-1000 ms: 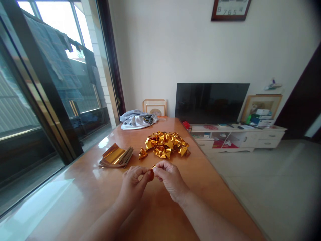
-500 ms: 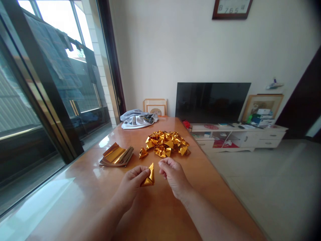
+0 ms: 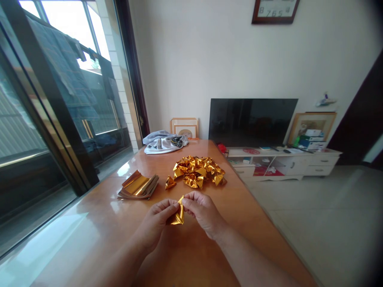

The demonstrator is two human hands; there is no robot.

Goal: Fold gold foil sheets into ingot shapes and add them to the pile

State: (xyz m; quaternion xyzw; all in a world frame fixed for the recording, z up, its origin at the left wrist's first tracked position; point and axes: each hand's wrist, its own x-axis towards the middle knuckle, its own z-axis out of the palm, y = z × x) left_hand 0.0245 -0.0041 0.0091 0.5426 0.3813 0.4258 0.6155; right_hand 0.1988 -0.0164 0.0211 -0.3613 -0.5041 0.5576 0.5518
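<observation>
A partly folded piece of gold foil paper (image 3: pixel 178 217) is pinched between the thumb and fingers of my left hand (image 3: pixel 158 215). My right hand (image 3: pixel 203 211) is closed at its upper right edge, thumb and fingertips on the pointed tip. Beyond my hands lies a heap of folded gold foil pieces (image 3: pixel 199 171), with one single folded piece (image 3: pixel 170 182) just left of it. To the left, a stack of gold foil sheets (image 3: pixel 139 186) rests on the table, its top sheet curled.
The glossy wooden table (image 3: pixel 119 235) runs away from me toward the wall. Folded cloth (image 3: pixel 164 142) lies at its far end. Beyond the right edge stands a white cabinet (image 3: pixel 311 163) with a television (image 3: pixel 253 122). A glass sliding door (image 3: pixel 60 99) is on the left.
My right hand has moved left and taken hold of the tip of the foil paper, which it was apart from before. The left hand keeps its pinch.
</observation>
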